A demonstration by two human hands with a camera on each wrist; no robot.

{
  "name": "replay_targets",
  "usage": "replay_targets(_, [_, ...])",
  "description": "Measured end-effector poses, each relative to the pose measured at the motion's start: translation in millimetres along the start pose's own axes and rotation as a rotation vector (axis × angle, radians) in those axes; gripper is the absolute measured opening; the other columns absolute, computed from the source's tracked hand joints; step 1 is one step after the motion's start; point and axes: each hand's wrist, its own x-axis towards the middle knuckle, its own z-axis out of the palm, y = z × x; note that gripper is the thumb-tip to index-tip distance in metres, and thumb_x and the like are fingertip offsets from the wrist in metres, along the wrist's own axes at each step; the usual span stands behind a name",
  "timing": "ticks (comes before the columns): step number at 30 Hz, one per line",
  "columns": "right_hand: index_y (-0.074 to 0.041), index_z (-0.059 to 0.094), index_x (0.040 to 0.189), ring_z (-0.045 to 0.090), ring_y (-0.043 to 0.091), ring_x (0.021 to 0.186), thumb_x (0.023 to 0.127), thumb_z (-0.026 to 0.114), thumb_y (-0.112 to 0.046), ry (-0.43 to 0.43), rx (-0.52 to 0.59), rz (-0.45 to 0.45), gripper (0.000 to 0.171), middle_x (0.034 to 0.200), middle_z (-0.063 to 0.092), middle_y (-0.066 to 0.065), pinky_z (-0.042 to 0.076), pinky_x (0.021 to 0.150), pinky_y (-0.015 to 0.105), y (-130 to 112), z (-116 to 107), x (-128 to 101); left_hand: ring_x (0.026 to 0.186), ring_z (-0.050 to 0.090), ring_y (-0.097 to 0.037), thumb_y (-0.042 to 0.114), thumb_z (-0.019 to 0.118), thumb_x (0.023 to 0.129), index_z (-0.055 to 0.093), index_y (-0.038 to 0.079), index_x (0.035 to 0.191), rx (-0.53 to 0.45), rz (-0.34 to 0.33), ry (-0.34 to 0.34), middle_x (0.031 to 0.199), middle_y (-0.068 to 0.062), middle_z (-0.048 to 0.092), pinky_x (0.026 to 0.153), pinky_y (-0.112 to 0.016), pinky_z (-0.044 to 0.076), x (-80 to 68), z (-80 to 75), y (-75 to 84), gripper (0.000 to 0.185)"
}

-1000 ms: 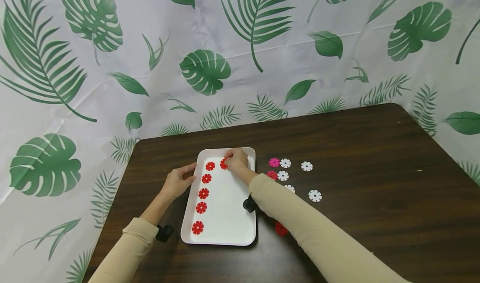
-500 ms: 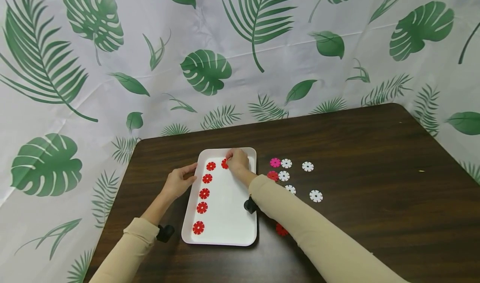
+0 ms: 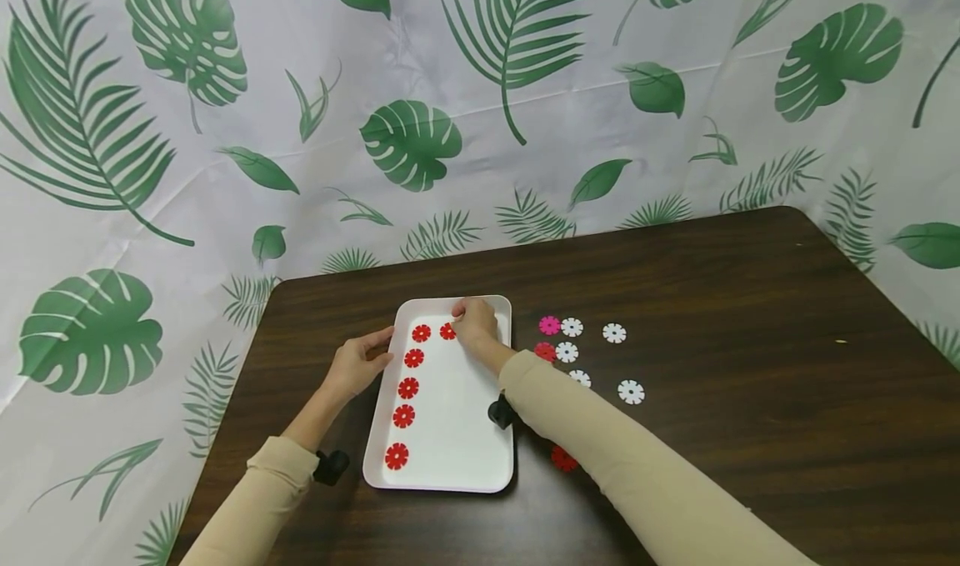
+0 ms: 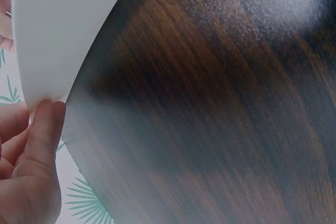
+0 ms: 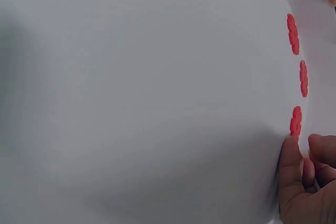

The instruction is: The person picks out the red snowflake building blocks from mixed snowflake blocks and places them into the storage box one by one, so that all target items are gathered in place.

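A white tray (image 3: 457, 433) lies on the table, with several red snowflake building discs (image 3: 408, 388) in a column along its left side. My left hand (image 3: 357, 366) holds the tray's left rim near the far end; the left wrist view shows thumb and fingers at the tray's edge. Inside the tray's far end, my right hand (image 3: 476, 324) has its curled fingertips on a red snowflake disc (image 3: 447, 331), right of the column's top disc. In the right wrist view that disc (image 5: 295, 121) meets the fingertips, which partly cover its near end.
Right of the tray lie a pink disc (image 3: 550, 325), a red disc (image 3: 544, 351) and several white discs (image 3: 614, 333). Another red disc (image 3: 563, 458) is partly covered by the right sleeve. A leaf-patterned cloth (image 3: 555, 166) hangs behind the dark wooden table (image 3: 720, 299).
The red disc at my right fingertips has shifted slightly towards the near side and looks flatter on the tray. My left hand stays in place at the rim.
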Motion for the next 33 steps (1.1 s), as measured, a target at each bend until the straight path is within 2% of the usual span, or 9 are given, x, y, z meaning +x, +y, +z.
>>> replay_targets(4, [-0.002,0.069,0.090,0.054,0.019,0.076,0.081,0.067,0.000,-0.024,0.044,0.007,0.010,0.083,0.063,0.009,0.049,0.071,0.029,-1.9,-4.5,-2.0,0.107,0.061,-0.033,0.005,0.058,0.091,0.047,0.004,0.138,0.007,-0.005,0.003,0.135,-0.020,0.052,0.089,-0.041,0.052,-0.2,0.4,-0.4,0.048])
replay_targets(8, [0.000,0.067,0.096,0.051,0.014,0.066,0.083,0.065,-0.002,-0.093,0.153,0.029,0.013,0.078,0.058,0.007,0.046,0.059,0.020,-7.8,-14.5,-5.2,0.107,0.061,-0.034,0.004,0.058,0.091,0.047,0.004,0.138,0.015,-0.001,0.007,0.134,-0.021,0.052,0.089,-0.041,0.052,-1.1,0.3,0.6,0.048])
replay_targets(9, [0.000,0.067,0.099,0.052,0.015,0.066,0.085,0.065,-0.002,-0.118,0.186,0.038,0.015,0.079,0.057,0.007,0.049,0.060,0.020,-9.5,-17.7,-6.5,0.107,0.061,-0.034,0.004,0.058,0.091,0.047,0.004,0.138,0.017,0.000,0.006,0.134,-0.021,0.052,0.089,-0.041,0.052,-1.3,0.2,0.8,0.048])
replay_targets(12, [0.002,0.064,0.106,0.058,0.023,0.073,0.087,0.063,-0.003,-0.189,0.284,0.060,0.020,0.081,0.055,0.008,0.057,0.068,0.026,-13.7,-30.0,-10.4,0.107,0.060,-0.035,0.004,0.058,0.091,0.047,0.003,0.138,0.020,0.000,0.004,0.135,-0.022,0.051,0.089,-0.041,0.052,-1.9,0.2,1.1,0.048])
replay_targets(15, [0.003,0.061,0.112,0.061,0.034,0.093,0.089,0.061,-0.003,-0.251,0.371,0.063,0.024,0.087,0.055,0.010,0.057,0.079,0.037,-13.5,-44.9,-13.1,0.107,0.060,-0.034,0.005,0.058,0.091,0.047,0.004,0.138,0.021,-0.006,0.000,0.135,-0.021,0.051,0.089,-0.041,0.052,-2.1,0.5,1.2,0.048])
replay_targets(17, [0.004,0.061,0.113,0.060,0.035,0.094,0.089,0.061,-0.003,-0.273,0.409,0.053,0.024,0.088,0.056,0.010,0.058,0.075,0.034,-10.4,-55.6,-13.6,0.106,0.061,-0.034,0.004,0.058,0.091,0.047,0.003,0.138,0.023,-0.002,0.001,0.135,-0.021,0.051,0.088,-0.041,0.053,-1.9,0.7,1.5,0.048])
replay_targets(22, [0.005,0.060,0.113,0.060,0.028,0.087,0.090,0.060,-0.003,-0.293,0.448,0.031,0.025,0.088,0.056,0.009,0.058,0.068,0.027,2.9,-81.7,-15.6,0.105,0.061,-0.033,0.004,0.059,0.090,0.048,0.003,0.137,0.029,-0.007,0.003,0.134,-0.021,0.052,0.087,-0.041,0.054,-2.3,0.5,3.1,0.048])
replay_targets(29, [0.005,0.059,0.115,0.057,0.016,0.070,0.090,0.060,-0.005,-0.294,0.435,0.022,0.027,0.088,0.056,0.011,0.056,0.081,0.040,24.8,-112.3,-20.9,0.106,0.060,-0.033,0.004,0.058,0.091,0.047,0.004,0.138,0.031,-0.010,-0.001,0.135,-0.021,0.051,0.088,-0.041,0.053,-2.5,-0.3,4.2,0.048])
replay_targets(33, [0.005,0.058,0.116,0.058,0.014,0.070,0.091,0.059,-0.005,-0.296,0.427,0.020,0.027,0.093,0.058,0.013,0.058,0.077,0.034,35.6,-125.8,-24.1,0.106,0.060,-0.033,0.004,0.058,0.091,0.047,0.004,0.137,0.041,0.004,0.001,0.134,-0.022,0.052,0.087,-0.041,0.053,-1.6,-0.5,4.8,0.048])
